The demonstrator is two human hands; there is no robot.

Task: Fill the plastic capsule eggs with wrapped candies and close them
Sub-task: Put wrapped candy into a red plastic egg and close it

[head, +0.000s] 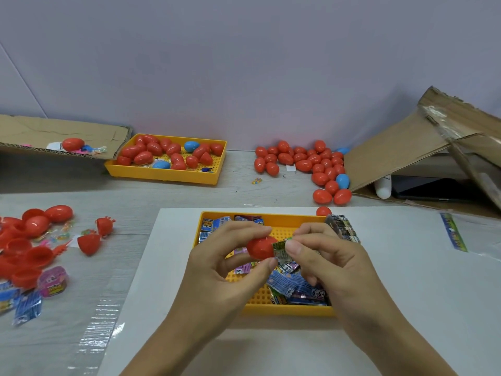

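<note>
My left hand (219,264) grips a red egg half (259,248) above the near yellow tray (287,310). My right hand (330,261) pinches a green wrapped candy (280,249) at the open mouth of that half. Several wrapped candies (295,289) lie in the tray under my hands. Whether the candy sits partly inside the half is hidden by my fingers.
A far yellow tray (168,175) holds several red and blue eggs. A loose pile of eggs (306,164) lies at back right beside a cardboard box (406,153). Open red egg halves (29,240) and candies lie at left. A cardboard sheet (54,131) is at back left.
</note>
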